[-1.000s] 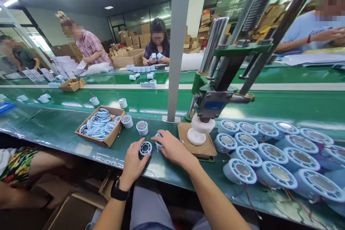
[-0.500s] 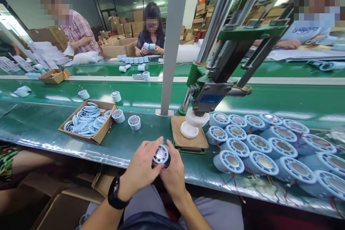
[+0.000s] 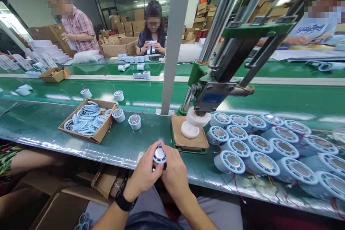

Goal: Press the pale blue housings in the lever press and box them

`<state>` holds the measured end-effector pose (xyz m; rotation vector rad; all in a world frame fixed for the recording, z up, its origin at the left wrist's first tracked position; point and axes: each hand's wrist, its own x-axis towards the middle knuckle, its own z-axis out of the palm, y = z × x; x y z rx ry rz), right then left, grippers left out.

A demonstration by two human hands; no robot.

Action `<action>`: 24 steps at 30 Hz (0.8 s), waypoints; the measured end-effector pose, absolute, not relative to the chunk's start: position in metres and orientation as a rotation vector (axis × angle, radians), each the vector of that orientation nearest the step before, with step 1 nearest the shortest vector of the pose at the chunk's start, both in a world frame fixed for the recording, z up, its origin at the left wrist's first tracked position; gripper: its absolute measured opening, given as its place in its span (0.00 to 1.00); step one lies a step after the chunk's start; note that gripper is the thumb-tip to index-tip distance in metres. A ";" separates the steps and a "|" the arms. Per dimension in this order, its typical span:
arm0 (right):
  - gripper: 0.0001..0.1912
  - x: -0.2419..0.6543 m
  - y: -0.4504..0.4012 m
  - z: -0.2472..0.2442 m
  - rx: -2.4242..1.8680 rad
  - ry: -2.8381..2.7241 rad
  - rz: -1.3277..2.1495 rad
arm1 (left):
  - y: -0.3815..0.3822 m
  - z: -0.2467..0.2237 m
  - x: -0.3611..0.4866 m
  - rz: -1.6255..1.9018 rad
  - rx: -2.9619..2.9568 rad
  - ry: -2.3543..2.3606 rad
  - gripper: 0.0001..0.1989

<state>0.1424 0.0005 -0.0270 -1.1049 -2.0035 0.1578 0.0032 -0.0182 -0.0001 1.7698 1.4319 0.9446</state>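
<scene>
Between my two hands, just over the bench's front edge, is a light blue round motor housing [image 3: 159, 153] with a silver disc in its top. My left hand [image 3: 145, 170] wraps its left side, with a black band on the wrist. My right hand [image 3: 175, 169] closes round the other side; the part's underside is hidden. Ahead and to the right, a white round press head [image 3: 198, 116] hangs over a white ring-shaped holder [image 3: 189, 129] on a brown board. Left of the press, two loose housings [image 3: 134, 122] stand near a cardboard box of blue rings [image 3: 90, 119].
Many blue housings with thin red wires [image 3: 262, 161] stand in rows to the right. A grey post [image 3: 174, 46] rises beside the green press [image 3: 212, 93]. Beyond the green conveyor [image 3: 134, 93], several people work; one holds a blue part [image 3: 151, 46].
My hands have drawn closer together round the housing, and my fingers now wrap it more tightly. Two housings on the conveyor have shifted slightly right. Across the line, a person has raised the blue part.
</scene>
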 end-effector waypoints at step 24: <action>0.14 0.256 0.191 0.323 -0.872 -1.388 -0.010 | 0.135 0.041 0.074 0.862 1.681 0.787 0.28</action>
